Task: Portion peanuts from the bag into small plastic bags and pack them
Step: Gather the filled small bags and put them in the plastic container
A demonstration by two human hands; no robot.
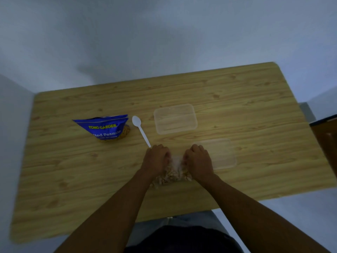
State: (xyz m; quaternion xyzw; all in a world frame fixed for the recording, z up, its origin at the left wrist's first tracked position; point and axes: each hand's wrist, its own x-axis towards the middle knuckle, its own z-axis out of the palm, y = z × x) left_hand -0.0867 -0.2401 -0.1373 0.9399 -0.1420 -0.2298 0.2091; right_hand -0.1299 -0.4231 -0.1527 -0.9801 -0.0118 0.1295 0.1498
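A small plastic bag (174,172) filled with peanuts is being held on the tabletop (73,170), its neck being pinched between the left hand (157,159) and right hand (197,161), both clenched on the film. The bag is judged light, limp and slippery; the empty film above the nuts is best gripped.

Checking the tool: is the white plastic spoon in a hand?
No, the white plastic spoon lies on the wooden table.
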